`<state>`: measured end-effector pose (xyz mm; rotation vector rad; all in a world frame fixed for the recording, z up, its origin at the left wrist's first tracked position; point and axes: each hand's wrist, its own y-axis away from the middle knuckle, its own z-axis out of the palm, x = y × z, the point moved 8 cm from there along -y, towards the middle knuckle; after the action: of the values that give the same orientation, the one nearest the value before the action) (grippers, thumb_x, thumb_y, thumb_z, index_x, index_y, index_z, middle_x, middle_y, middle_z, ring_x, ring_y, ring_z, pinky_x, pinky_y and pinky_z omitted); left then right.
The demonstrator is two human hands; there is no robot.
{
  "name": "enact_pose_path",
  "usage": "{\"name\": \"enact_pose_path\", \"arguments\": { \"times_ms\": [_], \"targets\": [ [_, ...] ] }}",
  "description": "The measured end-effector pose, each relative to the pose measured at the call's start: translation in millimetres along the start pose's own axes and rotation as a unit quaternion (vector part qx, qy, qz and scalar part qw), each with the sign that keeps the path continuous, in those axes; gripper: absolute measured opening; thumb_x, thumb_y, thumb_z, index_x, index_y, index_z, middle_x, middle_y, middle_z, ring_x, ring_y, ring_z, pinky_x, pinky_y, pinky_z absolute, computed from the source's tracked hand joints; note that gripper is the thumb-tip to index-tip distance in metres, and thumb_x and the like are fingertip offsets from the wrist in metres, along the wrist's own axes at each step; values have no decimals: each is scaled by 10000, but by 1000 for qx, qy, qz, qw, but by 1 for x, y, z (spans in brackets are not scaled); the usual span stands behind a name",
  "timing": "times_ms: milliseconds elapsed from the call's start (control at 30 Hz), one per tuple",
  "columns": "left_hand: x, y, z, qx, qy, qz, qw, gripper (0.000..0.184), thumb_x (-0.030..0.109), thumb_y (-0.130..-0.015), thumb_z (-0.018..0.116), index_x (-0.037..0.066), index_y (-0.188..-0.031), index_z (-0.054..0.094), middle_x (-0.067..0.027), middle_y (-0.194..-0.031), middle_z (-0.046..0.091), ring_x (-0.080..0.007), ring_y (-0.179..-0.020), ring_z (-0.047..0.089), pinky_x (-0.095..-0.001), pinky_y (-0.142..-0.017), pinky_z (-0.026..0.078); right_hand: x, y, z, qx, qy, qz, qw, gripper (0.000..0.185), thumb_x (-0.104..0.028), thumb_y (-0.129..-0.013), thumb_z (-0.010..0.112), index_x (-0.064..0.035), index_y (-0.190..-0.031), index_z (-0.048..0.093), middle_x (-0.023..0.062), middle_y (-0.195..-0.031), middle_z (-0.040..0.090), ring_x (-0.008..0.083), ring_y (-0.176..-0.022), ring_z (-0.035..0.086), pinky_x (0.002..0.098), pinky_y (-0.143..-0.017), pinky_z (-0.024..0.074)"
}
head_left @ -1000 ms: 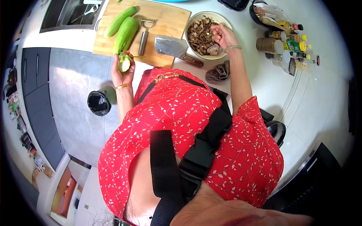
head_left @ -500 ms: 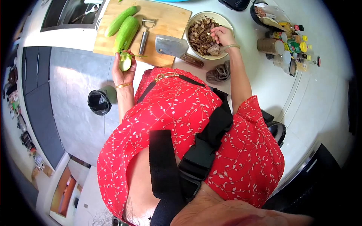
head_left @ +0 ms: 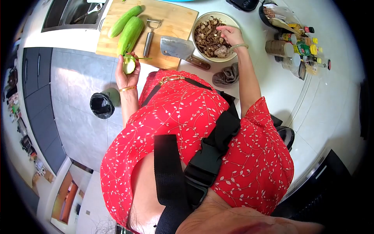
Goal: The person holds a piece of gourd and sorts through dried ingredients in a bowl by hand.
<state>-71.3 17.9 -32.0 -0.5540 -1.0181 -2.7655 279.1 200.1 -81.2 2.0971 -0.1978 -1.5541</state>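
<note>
My left hand [head_left: 124, 76] is closed around a green squash [head_left: 129, 65] with its pale cut face turned toward me. Whether this piece joins the squash [head_left: 131, 33] lying just behind it, I cannot tell. A second long squash [head_left: 124, 22] lies beside that one on the wooden cutting board [head_left: 171, 15]. Over the bowl [head_left: 238, 30] of brown chopped food [head_left: 208, 37] is my right hand [head_left: 232, 36], index finger stretched out and other fingers curled. What those curled fingers hold, if anything, is hidden. A peeler [head_left: 149, 41] and a cleaver [head_left: 177, 47] lie between my hands.
A crumpled dark bag [head_left: 226, 75] sits on the counter near the bowl. Several bottles and jars [head_left: 304, 48] stand at the right. The sink [head_left: 74, 15] is at the upper left, and a lined bin [head_left: 103, 105] stands on the floor below my left hand.
The right hand has risen slightly over the bowl, and its index finger now points out straighter to the left. My left hand stays in place with the squash.
</note>
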Motion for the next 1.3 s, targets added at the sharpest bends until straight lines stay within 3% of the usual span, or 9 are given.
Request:
{"name": "enact_pose_path", "arguments": {
  "times_ms": [100, 300, 400, 500, 700, 900, 1100, 1200, 1300],
  "targets": [
    [1, -3, -7, 3, 9, -4, 1000, 330, 243, -806, 580, -33, -972, 506, -177, -964, 529, -263, -877, 514, -314, -697, 494, 4, -2, -3, 4, 60, -9, 998, 187, -49, -764, 486, -28, -869, 640, -19, -628, 542, 61, -571, 484, 195, -553, 394],
    [1, -3, -6, -9, 12, -4, 1000, 336, 242, -805, 582, -33, -979, 501, -174, -961, 529, -262, -879, 514, -312, -697, 495, -5, 0, -10, 44, -51, -53, 996, 129, -84, -739, 523, -33, -759, 641, 6, -639, 586, 72, -594, 524, 216, -556, 417],
    [2, -3, -6, -13, 9, -3, 1000, 337, 241, -806, 581, -33, -982, 498, -172, -959, 528, -261, -878, 514, -312, -697, 494, -12, -1, -10, 87, 144, -174, 970, 113, -140, -704, 587, -45, -717, 646, 48, -652, 609, 117, -612, 560, 253, -580, 442],
    [2, -3, -4, -12, 7, -1, 1000, 336, 241, -807, 578, -33, -982, 498, -171, -958, 528, -261, -877, 515, -312, -697, 495, -8, 2, -10, 92, 315, -70, 942, 131, -186, -666, 635, -74, -729, 661, 85, -686, 621, 177, -645, 589, 289, -622, 461],
    [3, -2, -4, -5, 1, 3, 1000, 323, 236, -814, 569, -37, -972, 500, -174, -945, 535, -259, -854, 530, -306, -685, 502, -14, 1, 2, 89, 427, -63, 898, 145, -235, -656, 644, -121, -743, 665, 82, -710, 626, 219, -643, 588, 315, -634, 465],
    [3, -1, -2, -6, 9, 6, 1000, 311, 231, -816, 565, -39, -957, 504, -175, -925, 546, -256, -831, 545, -303, -669, 510, -16, -11, 18, 40, 540, 16, 841, 168, -260, -650, 643, -140, -765, 668, 101, -779, 631, 246, -728, 602, 341, -684, 471],
    [4, -3, -10, 1, 18, 5, 1000, 331, 241, -799, 590, -30, -968, 506, -178, -954, 533, -264, -871, 522, -313, -692, 496, -3, -20, 12, 55, 484, -14, 873, 190, -253, -648, 641, -134, -792, 672, 113, -776, 630, 218, -735, 608, 324, -691, 472],
    [4, -3, -11, 4, 19, 3, 1000, 330, 240, -799, 590, -30, -969, 507, -179, -953, 533, -264, -870, 522, -315, -691, 496, 0, -15, 5, 45, 342, -3, 939, 186, -219, -670, 634, -75, -783, 669, 137, -779, 634, 231, -717, 608, 322, -680, 472],
    [3, -2, -6, 4, 13, 3, 1000, 319, 236, -806, 579, -32, -962, 507, -176, -943, 539, -260, -854, 534, -310, -679, 502, 13, -16, -4, 49, 132, -7, 990, 154, -175, -683, 638, -55, -774, 672, 65, -741, 645, 135, -638, 589, 266, -613, 462]
  ]
}}
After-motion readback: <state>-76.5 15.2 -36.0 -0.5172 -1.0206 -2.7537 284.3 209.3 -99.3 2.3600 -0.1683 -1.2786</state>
